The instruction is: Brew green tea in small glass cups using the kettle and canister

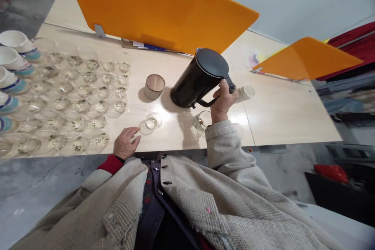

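Right hand (224, 99): fingers closed around the upper part of the handle of a black kettle (199, 80), pressed together in a firm wrap. Kettle stands left of this hand, body leaning in the view, dark lid on top. Its shadow falls on the table to its lower left. Whether the base touches the table: cannot tell.

Just beyond the right hand, a white cup (245, 93) lies on its side. Below the hand, a small glass tumbler (202, 121) stands on the table, with something dark inside; contents too small to tell.

Left hand (125, 143): open, resting at the table's near edge, holding nothing. Fingers (135, 132) loosely spread, tips just beside a shallow glass dish (150, 123) with pale liquid and a few leaves.

Left of the kettle, a round canister (154, 86) with a wood-toned top. Further left, rows of similar glass dishes (88, 93) fill the table, most with leaves inside. Beyond them, at the far left, white cups with blue bands (14, 45) lie on their sides.

Two orange panels (161, 4) stand along the table's far side.
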### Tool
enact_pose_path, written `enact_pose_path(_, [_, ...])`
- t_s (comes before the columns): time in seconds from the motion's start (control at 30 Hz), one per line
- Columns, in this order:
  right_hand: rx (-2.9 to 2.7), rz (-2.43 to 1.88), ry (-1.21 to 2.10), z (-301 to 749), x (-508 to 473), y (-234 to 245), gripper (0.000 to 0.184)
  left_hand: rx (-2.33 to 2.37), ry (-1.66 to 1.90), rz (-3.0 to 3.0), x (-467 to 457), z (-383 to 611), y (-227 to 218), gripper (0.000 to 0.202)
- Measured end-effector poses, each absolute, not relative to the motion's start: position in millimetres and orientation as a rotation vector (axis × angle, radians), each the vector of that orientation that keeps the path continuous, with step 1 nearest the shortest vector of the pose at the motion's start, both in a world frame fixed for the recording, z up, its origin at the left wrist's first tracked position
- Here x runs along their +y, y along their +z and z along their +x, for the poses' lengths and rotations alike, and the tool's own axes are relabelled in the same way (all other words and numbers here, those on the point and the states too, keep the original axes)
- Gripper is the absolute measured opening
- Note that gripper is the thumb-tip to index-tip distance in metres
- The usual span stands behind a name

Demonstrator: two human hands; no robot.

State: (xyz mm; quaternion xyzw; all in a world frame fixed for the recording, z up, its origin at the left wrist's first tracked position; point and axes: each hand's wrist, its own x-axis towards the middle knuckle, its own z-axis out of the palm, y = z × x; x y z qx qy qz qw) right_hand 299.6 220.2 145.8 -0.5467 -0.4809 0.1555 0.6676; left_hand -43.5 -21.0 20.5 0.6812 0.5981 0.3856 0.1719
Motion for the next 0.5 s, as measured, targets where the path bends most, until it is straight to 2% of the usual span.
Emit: enact_pose_path(0.5, [-1.264,-1.316,0.348,347,281,139,0.042,1.7,1.063,2.098,-17,-46,18,0.025])
